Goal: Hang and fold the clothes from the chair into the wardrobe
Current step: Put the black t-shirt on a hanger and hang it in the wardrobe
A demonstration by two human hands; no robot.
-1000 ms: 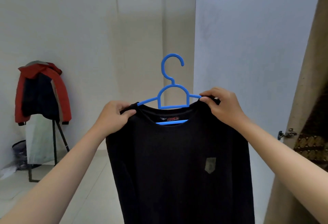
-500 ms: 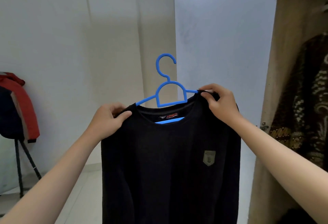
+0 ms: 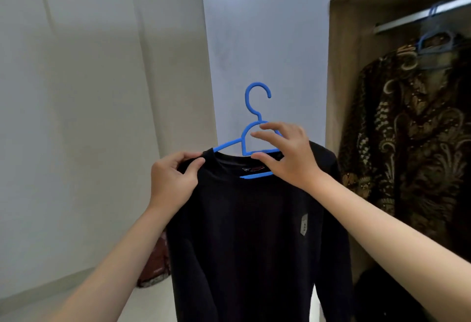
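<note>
Since a moment ago the right hand has left the shoulder and spreads loosely at the blue hanger—only the left hand pinches the black shirt, beside the wardrobe—it could slide off.

Both arms reach forward, raised. The left hand pinches cloth at ten o'clock, thumb over curled fingers; the right hand spreads its fingers, loosely curved.
</note>
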